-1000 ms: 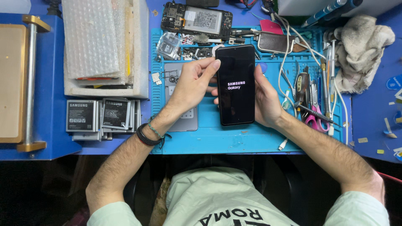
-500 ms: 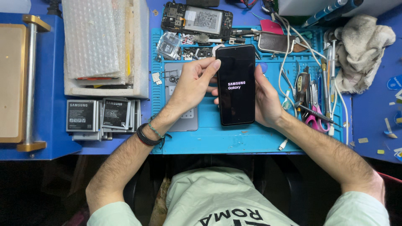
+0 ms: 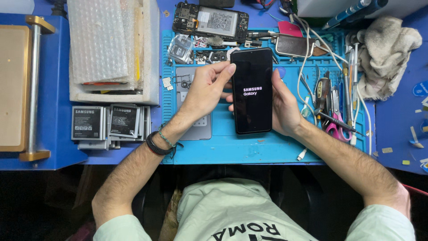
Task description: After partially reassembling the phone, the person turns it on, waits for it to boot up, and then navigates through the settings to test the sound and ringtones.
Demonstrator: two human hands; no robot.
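A black smartphone is held upright over a blue repair mat, its dark screen lit with white start-up lettering. My left hand grips its left edge, with the thumb tip at the upper left corner. My right hand cups the right edge and back, thumb along the side. A dark bracelet sits on my left wrist.
An opened phone with bare circuit board lies at the mat's top. Stacked phone batteries sit left, under a tray of bubble wrap. Tweezers, scissors and cables lie right, beside a crumpled cloth. A metal press stands far left.
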